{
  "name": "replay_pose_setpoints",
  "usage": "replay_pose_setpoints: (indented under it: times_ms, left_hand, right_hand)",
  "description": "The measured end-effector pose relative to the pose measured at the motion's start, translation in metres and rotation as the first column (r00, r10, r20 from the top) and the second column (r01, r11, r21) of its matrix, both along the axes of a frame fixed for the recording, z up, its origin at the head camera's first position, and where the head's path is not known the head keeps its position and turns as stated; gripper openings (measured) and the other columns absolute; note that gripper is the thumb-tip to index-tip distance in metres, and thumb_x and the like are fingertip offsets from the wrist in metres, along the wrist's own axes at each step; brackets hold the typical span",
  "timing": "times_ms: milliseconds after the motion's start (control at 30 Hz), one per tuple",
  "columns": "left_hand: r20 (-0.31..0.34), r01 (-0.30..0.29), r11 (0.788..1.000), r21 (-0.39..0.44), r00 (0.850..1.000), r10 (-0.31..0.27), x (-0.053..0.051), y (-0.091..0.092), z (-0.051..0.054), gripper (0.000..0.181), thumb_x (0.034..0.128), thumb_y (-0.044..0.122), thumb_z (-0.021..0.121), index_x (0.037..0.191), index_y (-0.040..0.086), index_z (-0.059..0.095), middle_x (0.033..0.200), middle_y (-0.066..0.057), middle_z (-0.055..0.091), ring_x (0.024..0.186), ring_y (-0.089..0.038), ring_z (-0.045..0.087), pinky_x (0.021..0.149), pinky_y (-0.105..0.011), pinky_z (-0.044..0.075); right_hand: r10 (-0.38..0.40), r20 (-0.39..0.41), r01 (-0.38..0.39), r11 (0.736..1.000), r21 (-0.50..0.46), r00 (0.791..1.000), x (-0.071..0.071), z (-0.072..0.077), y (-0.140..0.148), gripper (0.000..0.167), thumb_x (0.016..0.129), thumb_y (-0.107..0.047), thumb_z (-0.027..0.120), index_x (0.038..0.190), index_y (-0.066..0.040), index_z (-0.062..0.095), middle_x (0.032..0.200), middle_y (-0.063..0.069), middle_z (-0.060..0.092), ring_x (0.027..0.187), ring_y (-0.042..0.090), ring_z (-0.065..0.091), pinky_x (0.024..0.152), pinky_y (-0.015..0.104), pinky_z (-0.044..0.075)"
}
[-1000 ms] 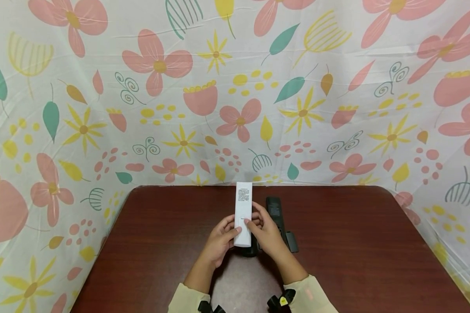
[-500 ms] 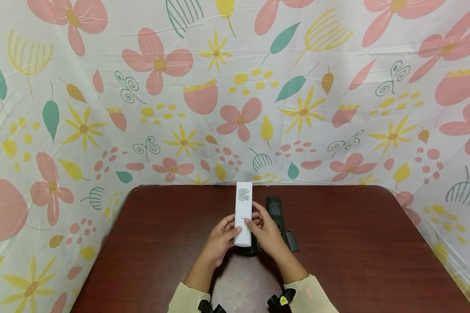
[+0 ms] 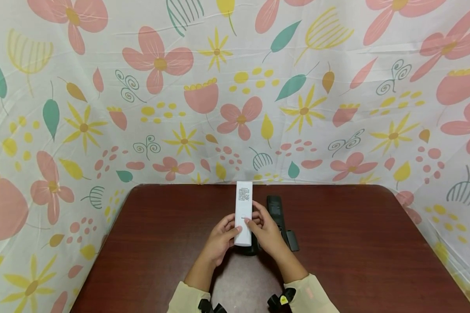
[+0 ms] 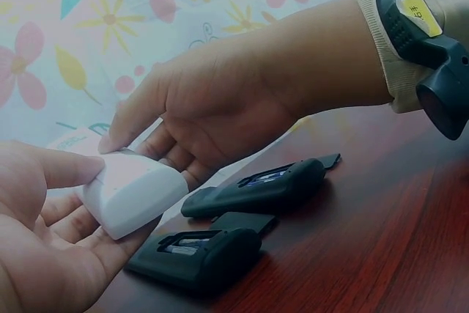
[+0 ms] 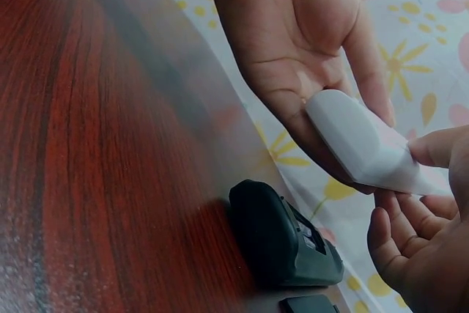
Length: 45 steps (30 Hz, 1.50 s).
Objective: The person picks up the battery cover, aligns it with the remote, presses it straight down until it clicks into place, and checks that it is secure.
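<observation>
A white remote control (image 3: 243, 208) is held in the air between both hands, its back with a printed label turned up in the head view. My left hand (image 3: 218, 243) grips its lower left side, thumb on the back. From the right, my right hand (image 3: 267, 232) holds it with the thumb on the back near a small latch mark. In the left wrist view the rounded end of the white remote (image 4: 139, 192) faces the camera, between the left hand (image 4: 51, 240) and right hand (image 4: 227, 100). Its battery cover appears to be on.
Two black remotes lie on the brown table (image 3: 356, 243): one (image 3: 275, 211) at right, the other (image 3: 249, 251) partly under the white one. Both show uncovered battery compartments with batteries in the left wrist view. A loose black cover (image 3: 292, 241) lies beside the right one. Floral cloth hangs behind.
</observation>
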State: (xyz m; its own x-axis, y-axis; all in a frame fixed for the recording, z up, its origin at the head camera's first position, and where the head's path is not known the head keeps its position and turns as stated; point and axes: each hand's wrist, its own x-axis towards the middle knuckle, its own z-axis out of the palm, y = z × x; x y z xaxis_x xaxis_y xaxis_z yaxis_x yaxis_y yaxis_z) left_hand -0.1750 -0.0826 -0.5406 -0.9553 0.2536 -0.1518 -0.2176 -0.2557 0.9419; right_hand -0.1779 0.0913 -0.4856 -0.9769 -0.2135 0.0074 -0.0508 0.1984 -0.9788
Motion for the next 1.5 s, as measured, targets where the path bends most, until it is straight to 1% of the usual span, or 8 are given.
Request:
replay_pose_setpoints:
  times_ms: [233, 367, 467, 667, 833, 1033, 1267, 1500]
  left_hand:
    - [0.006, -0.007, 1.0, 0.002, 1.0, 0.007, 0.0, 0.0, 0.001, 0.052, 0.0987, 0.012, 0.063, 0.147, 0.004, 0.045, 0.126, -0.008, 0.063, 0.1, -0.014, 0.065, 0.081, -0.031, 0.055]
    - [0.017, -0.013, 1.0, 0.006, 1.0, 0.013, 0.0, 0.0, 0.002, 0.052, 0.0984, 0.011, 0.062, 0.147, 0.003, 0.045, 0.127, -0.008, 0.063, 0.1, -0.015, 0.065, 0.081, -0.031, 0.055]
    - [0.023, -0.02, 1.0, 0.003, 1.0, 0.02, 0.0, -0.001, 0.002, 0.052, 0.0982, 0.012, 0.063, 0.146, 0.003, 0.045, 0.128, -0.009, 0.063, 0.101, -0.015, 0.065, 0.081, -0.032, 0.056]
    - [0.034, -0.027, 1.0, 0.004, 0.999, 0.027, 0.001, -0.001, 0.003, 0.051, 0.0974, 0.012, 0.063, 0.144, 0.003, 0.046, 0.127, -0.007, 0.064, 0.101, -0.015, 0.065, 0.081, -0.033, 0.056]
    - [0.034, -0.041, 0.999, -0.001, 0.999, 0.041, 0.001, -0.001, 0.003, 0.048, 0.0983, 0.014, 0.062, 0.142, 0.002, 0.047, 0.123, -0.005, 0.066, 0.098, -0.013, 0.066, 0.08, -0.032, 0.055]
    - [0.028, -0.069, 0.997, -0.033, 0.997, 0.07, 0.0, -0.002, 0.002, 0.046, 0.0992, 0.018, 0.062, 0.14, 0.001, 0.049, 0.123, -0.006, 0.068, 0.096, -0.012, 0.066, 0.08, -0.031, 0.055]
    - [0.039, -0.089, 0.995, -0.04, 0.995, 0.09, -0.001, -0.003, -0.001, 0.046, 0.0996, 0.017, 0.061, 0.14, 0.0, 0.048, 0.128, -0.011, 0.066, 0.097, -0.012, 0.066, 0.08, -0.031, 0.055]
    - [0.039, -0.118, 0.992, -0.041, 0.992, 0.119, -0.001, -0.005, 0.0, 0.047, 0.1001, 0.018, 0.06, 0.14, -0.002, 0.045, 0.128, -0.013, 0.063, 0.097, -0.013, 0.065, 0.08, -0.03, 0.055]
  right_hand:
    - [-0.003, -0.004, 0.003, 1.0, -0.016, 1.0, 0.001, -0.002, -0.001, 0.06, 0.101, -0.01, 0.061, 0.155, -0.013, 0.035, 0.117, 0.019, 0.065, 0.094, 0.018, 0.06, 0.078, 0.024, 0.052]
    - [0.001, 0.002, -0.001, 1.0, -0.007, 1.0, -0.004, -0.013, 0.001, 0.061, 0.101, -0.012, 0.061, 0.156, -0.016, 0.034, 0.119, 0.018, 0.065, 0.095, 0.019, 0.06, 0.079, 0.026, 0.052]
    - [0.008, 0.003, -0.008, 1.0, -0.001, 1.0, -0.004, -0.012, 0.001, 0.062, 0.101, -0.012, 0.061, 0.157, -0.015, 0.034, 0.119, 0.018, 0.065, 0.096, 0.021, 0.06, 0.079, 0.026, 0.052]
    - [0.016, -0.002, -0.016, 1.0, 0.026, 1.0, 0.002, 0.002, -0.002, 0.062, 0.101, -0.012, 0.062, 0.156, -0.009, 0.035, 0.12, 0.018, 0.066, 0.098, 0.024, 0.062, 0.078, 0.027, 0.053]
    - [-0.01, 0.025, 0.009, 0.999, 0.04, 1.0, -0.004, -0.014, -0.004, 0.064, 0.1, -0.012, 0.062, 0.157, -0.01, 0.034, 0.122, 0.017, 0.066, 0.101, 0.028, 0.063, 0.079, 0.029, 0.054]
    - [-0.015, 0.013, 0.014, 1.0, 0.022, 1.0, -0.01, -0.035, -0.004, 0.065, 0.099, -0.017, 0.065, 0.157, -0.018, 0.036, 0.126, 0.012, 0.065, 0.102, 0.024, 0.064, 0.078, 0.026, 0.053]
    - [-0.001, -0.025, 0.001, 1.0, 0.005, 1.0, -0.011, -0.039, -0.004, 0.066, 0.097, -0.017, 0.068, 0.156, -0.02, 0.039, 0.126, 0.012, 0.066, 0.097, 0.02, 0.064, 0.075, 0.022, 0.052]
    - [0.032, -0.024, -0.031, 0.999, 0.021, 0.999, -0.009, -0.041, -0.005, 0.066, 0.096, -0.017, 0.07, 0.156, -0.022, 0.04, 0.136, 0.013, 0.064, 0.099, 0.019, 0.066, 0.076, 0.022, 0.054]
